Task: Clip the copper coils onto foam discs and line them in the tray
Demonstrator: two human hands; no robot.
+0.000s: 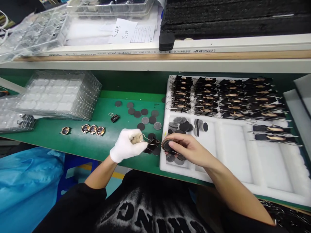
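Note:
My left hand (127,145), in a white glove, pinches the wire handles of a black binder clip (152,144). The clip points right, toward my other hand. Bare, my right hand (193,149) grips a round watch case (165,145) with a dark disc against it, thumb on the disc. A small gap separates the clip from the case. Loose grey and black discs (145,120) lie around the clip on the green table. More discs (179,124) fill a compartment of the white foam tray (236,161), beneath and behind my right hand.
Several rose-gold watch cases (92,129) and another binder clip (114,117) lie on the table's left. Clear plastic trays (55,94) are stacked behind them. Rows of clipped cases (206,95) fill the foam tray's back. A shelf edge (121,61) crosses above the table.

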